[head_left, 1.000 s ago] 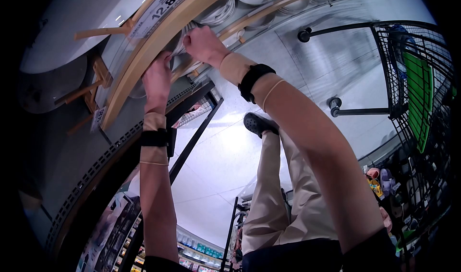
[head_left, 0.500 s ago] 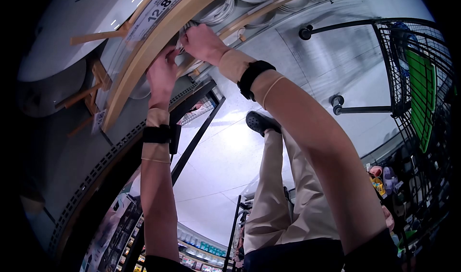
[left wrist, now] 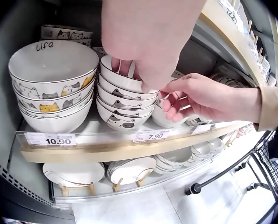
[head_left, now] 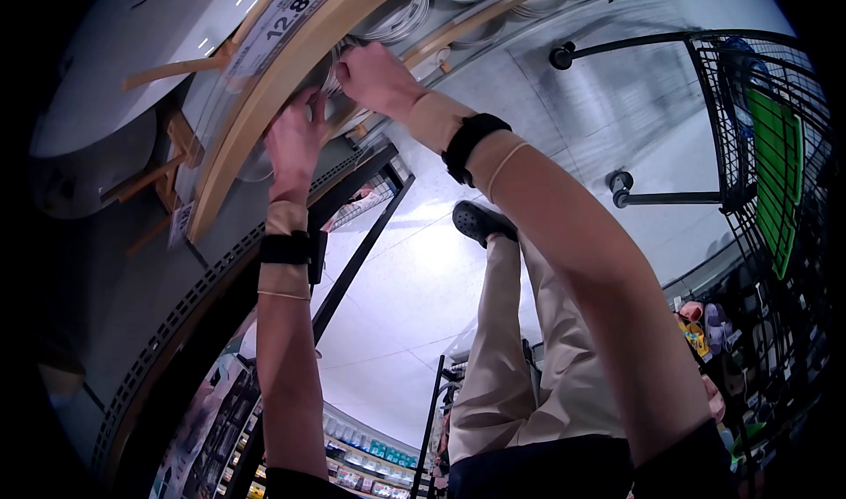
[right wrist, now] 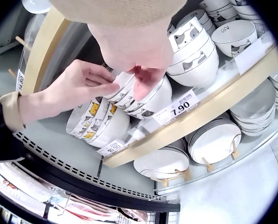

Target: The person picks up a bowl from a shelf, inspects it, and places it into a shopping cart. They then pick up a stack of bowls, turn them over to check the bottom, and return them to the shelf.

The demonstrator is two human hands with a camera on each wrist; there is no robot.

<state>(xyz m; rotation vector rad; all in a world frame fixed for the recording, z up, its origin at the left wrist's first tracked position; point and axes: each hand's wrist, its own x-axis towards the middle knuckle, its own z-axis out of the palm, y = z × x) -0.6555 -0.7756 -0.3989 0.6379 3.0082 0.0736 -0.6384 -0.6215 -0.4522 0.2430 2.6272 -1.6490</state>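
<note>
The top bowl (left wrist: 116, 73) sits on a stack of small cat-patterned bowls (left wrist: 122, 109), right under both hands. The left hand (left wrist: 148, 42) comes down from above, its fingers dipped inside the rim and the thumb outside, pinching that bowl. The right hand (left wrist: 199, 95) meets the stack from the other side with its fingers curled against the upper rims. Whether it truly grips a bowl or only touches one I cannot tell. I count at least four bowls in the stack, and the lower rims are too close together for a surer count.

The stack stands on a shop shelf (left wrist: 129, 150) with a pale wooden front lip. Two price tags are readable on that lip: 7.90 (left wrist: 148, 136) just below the hands and 10.90 (left wrist: 45, 139) out past the left hand. Above the second tag is a stack of larger bowls (left wrist: 52, 88), at least three, and the top one is lettered "life". Beyond the right hand stands another stack of cat bowls (right wrist: 195, 51), three in number.

On the shelf below the hands, plates (left wrist: 129, 170) lean in wooden racks in several piles. Behind the arms lie a pale shop floor (head_left: 414, 279) and one black wire trolley (head_left: 767, 146).
</note>
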